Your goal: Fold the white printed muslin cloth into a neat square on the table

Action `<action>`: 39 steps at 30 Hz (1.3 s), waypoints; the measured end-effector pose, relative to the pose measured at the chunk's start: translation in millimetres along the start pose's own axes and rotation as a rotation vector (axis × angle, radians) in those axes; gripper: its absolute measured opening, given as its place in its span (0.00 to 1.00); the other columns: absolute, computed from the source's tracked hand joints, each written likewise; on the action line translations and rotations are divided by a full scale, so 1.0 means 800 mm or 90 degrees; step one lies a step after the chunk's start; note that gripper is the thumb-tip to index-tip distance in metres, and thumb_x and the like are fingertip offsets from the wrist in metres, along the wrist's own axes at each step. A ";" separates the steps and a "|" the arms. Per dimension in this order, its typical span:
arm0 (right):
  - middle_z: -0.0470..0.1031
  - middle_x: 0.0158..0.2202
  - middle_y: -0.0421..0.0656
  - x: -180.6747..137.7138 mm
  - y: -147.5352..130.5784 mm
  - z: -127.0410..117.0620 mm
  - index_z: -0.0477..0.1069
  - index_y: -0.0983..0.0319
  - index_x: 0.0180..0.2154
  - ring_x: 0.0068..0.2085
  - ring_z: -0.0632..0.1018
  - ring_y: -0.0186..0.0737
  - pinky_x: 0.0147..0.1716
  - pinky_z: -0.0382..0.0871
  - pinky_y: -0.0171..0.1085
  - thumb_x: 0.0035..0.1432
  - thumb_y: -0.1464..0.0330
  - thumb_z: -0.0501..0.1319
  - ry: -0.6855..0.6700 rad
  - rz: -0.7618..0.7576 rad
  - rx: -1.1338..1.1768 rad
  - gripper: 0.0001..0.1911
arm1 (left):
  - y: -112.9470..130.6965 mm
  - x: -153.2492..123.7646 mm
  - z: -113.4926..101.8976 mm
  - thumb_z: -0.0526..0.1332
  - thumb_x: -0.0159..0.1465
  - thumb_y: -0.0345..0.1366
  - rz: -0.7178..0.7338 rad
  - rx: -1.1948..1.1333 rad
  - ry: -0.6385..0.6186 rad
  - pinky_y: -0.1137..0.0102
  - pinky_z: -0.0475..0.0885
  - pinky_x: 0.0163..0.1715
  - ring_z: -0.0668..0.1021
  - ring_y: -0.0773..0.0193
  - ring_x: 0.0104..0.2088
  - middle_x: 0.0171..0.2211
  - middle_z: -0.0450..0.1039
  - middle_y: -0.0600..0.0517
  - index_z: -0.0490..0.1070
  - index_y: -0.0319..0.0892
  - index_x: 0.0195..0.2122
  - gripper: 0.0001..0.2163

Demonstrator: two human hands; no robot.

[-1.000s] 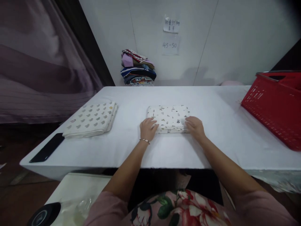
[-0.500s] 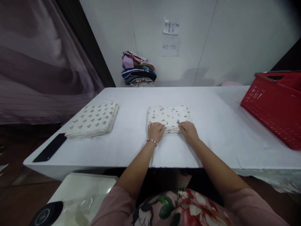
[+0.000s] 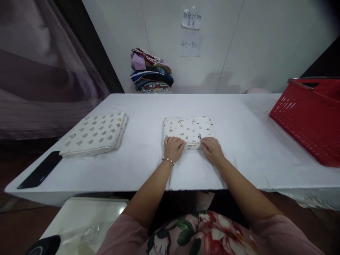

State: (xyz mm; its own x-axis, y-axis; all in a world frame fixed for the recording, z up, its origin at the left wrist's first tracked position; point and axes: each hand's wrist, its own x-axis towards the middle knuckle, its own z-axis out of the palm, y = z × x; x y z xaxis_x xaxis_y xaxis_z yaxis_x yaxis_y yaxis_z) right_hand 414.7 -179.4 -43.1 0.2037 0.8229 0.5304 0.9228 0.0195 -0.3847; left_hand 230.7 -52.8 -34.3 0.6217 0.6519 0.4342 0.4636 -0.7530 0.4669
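A folded white cloth with small prints [image 3: 188, 128] lies in the middle of the white table [image 3: 148, 166]. My left hand [image 3: 173, 148] grips its near left edge, fingers curled around the layers; a bracelet sits on that wrist. My right hand [image 3: 211, 150] pinches the near right edge of the same cloth. Both hands rest on the table at the cloth's front edge.
A second folded cloth with grey prints [image 3: 95, 134] lies at the left, a dark phone [image 3: 39, 170] beside it near the corner. A red basket [image 3: 309, 118] stands at the right. A pile of folded clothes [image 3: 151, 71] sits by the wall.
Both hands slid from the cloth's outer sides inward to its near edge and closed on it. The camera shifted slightly.
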 end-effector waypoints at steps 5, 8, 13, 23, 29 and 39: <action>0.75 0.44 0.46 -0.002 0.001 0.000 0.73 0.58 0.44 0.47 0.72 0.45 0.48 0.63 0.46 0.63 0.65 0.52 -0.020 0.022 -0.007 0.14 | -0.002 -0.001 0.000 0.60 0.62 0.41 0.007 0.003 -0.010 0.58 0.57 0.54 0.73 0.60 0.44 0.38 0.76 0.53 0.76 0.51 0.39 0.07; 0.75 0.43 0.46 -0.001 0.002 0.002 0.74 0.57 0.44 0.47 0.72 0.44 0.48 0.63 0.45 0.64 0.65 0.51 -0.020 0.028 -0.016 0.14 | -0.001 0.000 0.000 0.58 0.63 0.41 0.000 0.006 -0.018 0.58 0.57 0.54 0.73 0.60 0.44 0.37 0.76 0.53 0.77 0.51 0.37 0.08; 0.76 0.42 0.46 0.001 -0.001 0.005 0.74 0.58 0.41 0.46 0.72 0.44 0.47 0.62 0.45 0.64 0.65 0.51 -0.018 0.046 -0.030 0.13 | 0.001 0.001 0.001 0.56 0.65 0.41 0.001 0.008 -0.014 0.58 0.57 0.54 0.72 0.61 0.43 0.36 0.76 0.53 0.77 0.52 0.35 0.10; 0.76 0.41 0.46 0.002 -0.004 0.004 0.73 0.59 0.40 0.46 0.71 0.44 0.48 0.61 0.44 0.65 0.67 0.49 0.008 0.030 -0.036 0.14 | 0.001 0.002 0.001 0.53 0.67 0.39 0.030 0.017 -0.006 0.58 0.57 0.53 0.72 0.61 0.42 0.35 0.75 0.53 0.76 0.50 0.35 0.11; 0.76 0.40 0.46 0.000 -0.001 0.004 0.72 0.60 0.39 0.45 0.72 0.43 0.47 0.62 0.43 0.65 0.67 0.49 0.015 0.015 -0.029 0.13 | 0.001 -0.001 0.001 0.55 0.66 0.39 0.038 0.010 -0.003 0.59 0.59 0.51 0.72 0.61 0.42 0.35 0.75 0.53 0.75 0.49 0.34 0.10; 0.76 0.38 0.45 0.000 0.002 0.011 0.72 0.60 0.38 0.42 0.72 0.43 0.42 0.64 0.43 0.64 0.70 0.52 0.077 -0.055 -0.033 0.10 | -0.001 -0.001 0.007 0.55 0.65 0.32 0.071 0.012 0.056 0.60 0.61 0.47 0.73 0.61 0.38 0.33 0.75 0.52 0.72 0.45 0.35 0.07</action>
State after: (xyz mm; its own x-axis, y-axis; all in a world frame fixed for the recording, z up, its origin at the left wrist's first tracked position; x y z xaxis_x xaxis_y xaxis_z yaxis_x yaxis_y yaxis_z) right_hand 413.5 -174.2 -50.2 0.1578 0.7451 0.6481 0.9534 0.0559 -0.2963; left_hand 233.5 -53.0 -39.6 0.6122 0.5693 0.5487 0.4074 -0.8219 0.3981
